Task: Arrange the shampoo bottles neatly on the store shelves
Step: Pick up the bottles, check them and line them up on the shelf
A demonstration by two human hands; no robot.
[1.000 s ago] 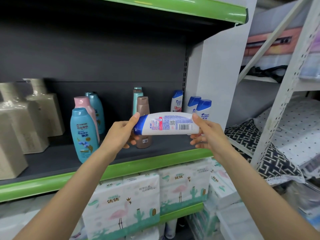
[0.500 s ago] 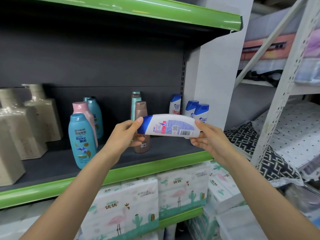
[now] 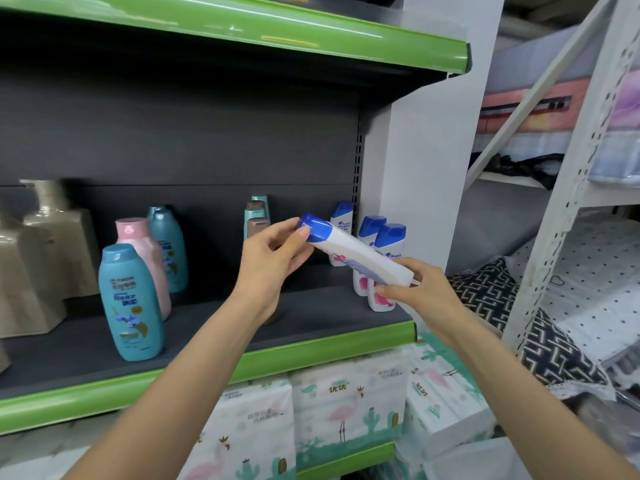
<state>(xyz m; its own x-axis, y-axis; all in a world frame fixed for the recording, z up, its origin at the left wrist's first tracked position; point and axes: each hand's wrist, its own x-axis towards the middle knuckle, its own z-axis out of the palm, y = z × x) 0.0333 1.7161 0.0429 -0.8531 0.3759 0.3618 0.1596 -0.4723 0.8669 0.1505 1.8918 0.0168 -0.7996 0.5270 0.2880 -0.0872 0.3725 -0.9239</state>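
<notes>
I hold a white shampoo bottle (image 3: 360,254) with a blue cap, tilted with the cap up and to the left, in front of the dark shelf (image 3: 214,327). My left hand (image 3: 270,258) pinches the cap end. My right hand (image 3: 415,289) grips the base. Behind it three matching white bottles with blue caps (image 3: 389,244) stand upright at the shelf's right end. A teal bottle (image 3: 130,303), a pink bottle (image 3: 138,251) and another teal one (image 3: 169,247) stand to the left. Brown and teal tubes (image 3: 256,216) stand at the back, partly hidden by my left hand.
Large beige pump bottles (image 3: 45,244) fill the shelf's far left. A green-edged shelf (image 3: 277,32) hangs above. Tissue packs with flamingo prints (image 3: 346,410) sit below. A white upright panel (image 3: 426,150) bounds the shelf on the right, with a metal rack of bedding (image 3: 571,271) beyond.
The bottle has turned from lying level to tilted, cap end raised and base lowered to the right. Both hands have moved with it, closer to the white bottles on the shelf.
</notes>
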